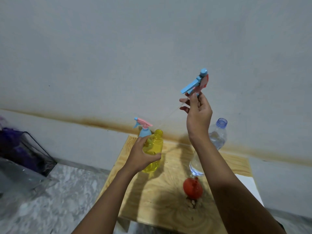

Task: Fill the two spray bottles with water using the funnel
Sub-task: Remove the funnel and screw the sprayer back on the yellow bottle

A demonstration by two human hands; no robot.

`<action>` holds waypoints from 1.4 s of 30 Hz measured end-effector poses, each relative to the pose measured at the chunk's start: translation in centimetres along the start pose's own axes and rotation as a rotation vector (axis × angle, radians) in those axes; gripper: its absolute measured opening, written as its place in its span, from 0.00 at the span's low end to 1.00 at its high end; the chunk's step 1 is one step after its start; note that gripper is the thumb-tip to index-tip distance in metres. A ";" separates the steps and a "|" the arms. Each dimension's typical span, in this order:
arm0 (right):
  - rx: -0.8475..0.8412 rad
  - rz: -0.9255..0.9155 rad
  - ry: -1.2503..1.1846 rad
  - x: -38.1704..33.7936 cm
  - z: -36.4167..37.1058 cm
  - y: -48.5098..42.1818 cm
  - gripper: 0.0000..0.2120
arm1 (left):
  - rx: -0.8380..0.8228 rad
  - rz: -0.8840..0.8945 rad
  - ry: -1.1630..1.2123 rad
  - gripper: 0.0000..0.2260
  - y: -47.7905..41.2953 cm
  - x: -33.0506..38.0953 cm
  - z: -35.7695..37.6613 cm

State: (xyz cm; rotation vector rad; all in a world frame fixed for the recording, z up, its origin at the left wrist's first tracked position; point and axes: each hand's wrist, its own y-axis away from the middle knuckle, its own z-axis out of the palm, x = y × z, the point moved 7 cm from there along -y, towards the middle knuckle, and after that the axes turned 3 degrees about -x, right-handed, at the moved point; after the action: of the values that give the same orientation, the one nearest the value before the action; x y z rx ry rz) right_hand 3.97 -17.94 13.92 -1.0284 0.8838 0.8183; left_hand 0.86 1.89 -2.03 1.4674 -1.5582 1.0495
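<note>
Wooden table: I see it set against the wall, carrying every task item.
Water bottle: clear, uncapped, upright at the table's far right, partly behind my right forearm; risk, I judge, is that arm knocking it over as it comes down.
Yellow spray bottle: neck open, standing at the table's far left; my left hand is wrapped around its body, steadying it.
Second spray bottle: just behind the first, largely hidden by it and my hand, blue-and-pink head on.
Red funnel: lying on the table near its middle, in front of the water bottle, untouched.
Spray head: raised well above the table, pinched at its collar by my right hand, wrist bent upward, other fingers spread.
Dip tube: thin, clear, trailing down-left toward the open neck; whether its tip is clear of the neck I cannot tell. Risk: it snags and tips the bottle.
</note>
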 end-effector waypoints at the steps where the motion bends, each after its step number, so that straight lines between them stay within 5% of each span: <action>1: 0.006 -0.010 0.000 -0.3 -0.1 -0.2 0.09 | 0.002 -0.004 -0.001 0.32 0.1 -0.1 -0.1; 7: -0.058 0.046 0.096 1.1 0.3 0.3 0.09 | -0.007 0.001 0.010 0.32 0.5 0.9 0.2; 16: -0.407 0.195 0.228 5.1 2.5 3.9 0.06 | 0.019 0.114 0.036 0.22 0.1 4.9 0.1; 24: -0.349 0.260 0.128 5.6 2.1 5.1 0.13 | 0.058 0.126 0.057 0.21 0.3 6.3 0.0; 34: -0.185 0.278 -0.009 5.4 1.7 5.5 0.09 | 0.027 0.158 0.146 0.23 0.9 7.7 0.5; 42: -0.449 0.302 0.079 4.5 1.7 4.4 0.07 | -0.033 0.146 0.159 0.23 0.9 8.0 0.5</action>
State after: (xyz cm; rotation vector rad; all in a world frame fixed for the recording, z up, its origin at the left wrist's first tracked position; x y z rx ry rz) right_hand 2.33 -14.39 8.78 -1.3417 0.9590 1.2767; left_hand -0.62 -1.71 5.01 1.2308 -1.5784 1.1887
